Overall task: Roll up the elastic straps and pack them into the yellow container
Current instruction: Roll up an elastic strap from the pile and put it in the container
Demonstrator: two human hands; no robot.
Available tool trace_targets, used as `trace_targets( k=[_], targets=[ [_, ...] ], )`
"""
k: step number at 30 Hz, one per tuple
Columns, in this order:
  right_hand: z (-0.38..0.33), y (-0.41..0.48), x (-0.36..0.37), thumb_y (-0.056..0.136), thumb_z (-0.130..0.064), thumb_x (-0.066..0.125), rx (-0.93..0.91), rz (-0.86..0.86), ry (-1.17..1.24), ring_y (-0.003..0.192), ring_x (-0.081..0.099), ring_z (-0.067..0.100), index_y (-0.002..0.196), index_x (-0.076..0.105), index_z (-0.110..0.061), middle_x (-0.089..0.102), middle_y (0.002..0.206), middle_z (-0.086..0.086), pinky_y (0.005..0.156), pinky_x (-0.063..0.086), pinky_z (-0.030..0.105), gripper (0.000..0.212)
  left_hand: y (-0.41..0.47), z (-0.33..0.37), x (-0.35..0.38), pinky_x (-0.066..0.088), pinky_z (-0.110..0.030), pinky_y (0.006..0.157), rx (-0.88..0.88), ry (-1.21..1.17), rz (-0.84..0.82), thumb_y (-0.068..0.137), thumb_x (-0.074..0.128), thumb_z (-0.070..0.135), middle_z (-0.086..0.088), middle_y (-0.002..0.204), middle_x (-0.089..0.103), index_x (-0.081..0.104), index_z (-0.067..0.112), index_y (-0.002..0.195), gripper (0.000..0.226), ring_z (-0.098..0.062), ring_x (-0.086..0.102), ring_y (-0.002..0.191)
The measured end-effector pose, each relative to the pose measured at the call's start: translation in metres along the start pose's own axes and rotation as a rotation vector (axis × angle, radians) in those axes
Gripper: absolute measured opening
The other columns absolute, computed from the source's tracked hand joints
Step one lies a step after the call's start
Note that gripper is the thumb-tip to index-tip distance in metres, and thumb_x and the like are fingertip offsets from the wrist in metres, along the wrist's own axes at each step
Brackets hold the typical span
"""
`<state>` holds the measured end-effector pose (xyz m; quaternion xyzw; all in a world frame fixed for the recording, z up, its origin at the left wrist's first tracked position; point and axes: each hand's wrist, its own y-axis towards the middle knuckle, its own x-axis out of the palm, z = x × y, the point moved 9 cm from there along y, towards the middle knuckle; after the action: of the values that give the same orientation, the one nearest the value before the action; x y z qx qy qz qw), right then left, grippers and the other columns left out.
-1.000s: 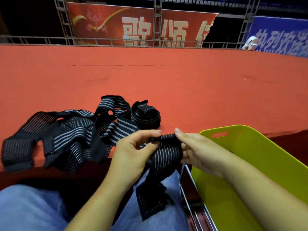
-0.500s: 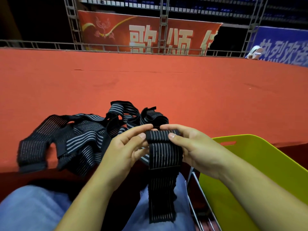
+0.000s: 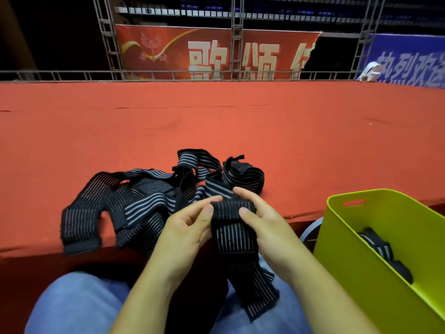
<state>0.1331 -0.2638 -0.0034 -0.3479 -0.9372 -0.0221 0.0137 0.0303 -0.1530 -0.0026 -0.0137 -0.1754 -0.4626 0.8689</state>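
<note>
Both hands pinch one striped elastic strap (image 3: pixel 234 227), left hand (image 3: pixel 185 227) and right hand (image 3: pixel 265 227) at its rolled top; loose straps (image 3: pixel 134 203) lie far-left, yellow container (image 3: pixel 361 249) right.

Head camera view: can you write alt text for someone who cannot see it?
A person's left hand and right hand pinch the rolled top of a black grey-striped elastic strap over the lap. More straps lie tangled on the red cloth table; a yellow-green plastic container holds a packed strap.

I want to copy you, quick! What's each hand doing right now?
Left hand: closed, pinching the rolled end of the elastic strap.
Right hand: closed, gripping the same rolled end.
</note>
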Motion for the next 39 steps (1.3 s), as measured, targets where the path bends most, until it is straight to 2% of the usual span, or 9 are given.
trace_targets(
  k=[4,8,11,16,23,28,30,36,39],
  targets=[
    [0.015,-0.003,0.008,0.11,-0.012,0.051,-0.08,0.042,-0.072,0.134,0.059,0.005,0.142,0.058,-0.044,0.066,0.141,-0.013,0.119,0.043,0.04,0.046,-0.008,0.004,-0.011,0.054,-0.014,0.085,0.071,0.26,0.029,0.096,0.069,0.015,0.008,0.112,0.079,0.075,0.022,0.121,0.027,0.0,0.072,0.107],
    [0.033,-0.003,0.01,0.108,-0.018,0.056,-0.005,0.068,0.061,0.121,0.07,0.017,0.14,0.063,-0.028,0.077,0.124,0.001,0.107,0.052,0.039,0.033,-0.009,0.007,-0.021,0.054,-0.02,0.097,0.147,0.338,0.061,0.094,0.073,0.006,0.008,0.111,0.08,0.077,0.025,0.116,0.029,-0.006,0.073,0.11],
    [0.039,-0.006,0.013,0.109,-0.025,0.053,0.047,0.071,0.081,0.111,0.075,0.029,0.125,0.073,-0.014,0.08,0.111,0.011,0.101,0.057,0.046,0.028,-0.011,0.01,-0.022,0.053,-0.016,0.091,0.202,0.399,0.083,0.093,0.074,0.004,0.01,0.104,0.08,0.079,0.028,0.109,0.03,-0.004,0.074,0.103],
    [0.046,-0.004,0.013,0.109,-0.039,0.051,0.098,0.058,0.182,0.117,0.073,0.029,0.126,0.073,-0.013,0.078,0.119,0.013,0.106,0.053,0.05,0.038,-0.012,0.008,-0.016,0.051,-0.015,0.094,0.231,0.477,0.069,0.091,0.074,-0.001,0.015,0.108,0.079,0.08,0.029,0.105,0.034,-0.004,0.073,0.107],
    [0.049,-0.001,-0.004,0.108,-0.015,0.054,0.085,0.13,0.221,0.114,0.074,0.029,0.122,0.073,-0.022,0.079,0.116,0.012,0.109,0.052,0.054,0.025,-0.011,-0.004,-0.012,0.049,-0.012,0.093,0.13,0.484,-0.016,0.092,0.074,0.002,0.017,0.117,0.076,0.077,0.033,0.118,0.04,0.002,0.069,0.11],
    [0.043,-0.005,-0.005,0.109,-0.013,0.052,0.044,0.088,0.18,0.121,0.071,0.021,0.132,0.068,-0.034,0.076,0.126,0.002,0.114,0.048,0.05,0.035,-0.012,-0.014,-0.015,0.056,-0.039,0.101,0.017,0.343,0.003,0.096,0.074,0.035,0.01,0.12,0.077,0.075,0.035,0.122,0.026,-0.009,0.07,0.116],
    [0.04,-0.005,-0.004,0.109,-0.011,0.051,0.025,0.074,0.159,0.124,0.069,0.019,0.136,0.065,-0.037,0.075,0.13,0.0,0.115,0.047,0.049,0.04,-0.011,-0.013,-0.013,0.056,-0.045,0.101,0.03,0.338,0.005,0.096,0.074,0.032,0.007,0.118,0.078,0.076,0.033,0.12,0.024,-0.013,0.071,0.116],
    [0.037,-0.006,0.001,0.11,-0.014,0.053,0.026,0.045,0.111,0.128,0.066,0.013,0.139,0.062,-0.042,0.072,0.134,-0.007,0.116,0.047,0.047,0.041,-0.014,0.002,-0.016,0.054,-0.017,0.089,0.158,0.434,0.061,0.095,0.073,0.012,0.014,0.107,0.079,0.076,0.031,0.116,0.028,-0.002,0.073,0.104],
    [0.037,-0.007,0.004,0.111,-0.023,0.051,0.045,0.021,0.077,0.123,0.069,0.016,0.134,0.067,-0.031,0.076,0.127,-0.001,0.115,0.048,0.049,0.029,-0.014,0.006,-0.018,0.052,-0.012,0.083,0.187,0.427,0.098,0.094,0.074,0.009,0.013,0.1,0.08,0.077,0.032,0.113,0.03,0.0,0.073,0.096]
  ],
)
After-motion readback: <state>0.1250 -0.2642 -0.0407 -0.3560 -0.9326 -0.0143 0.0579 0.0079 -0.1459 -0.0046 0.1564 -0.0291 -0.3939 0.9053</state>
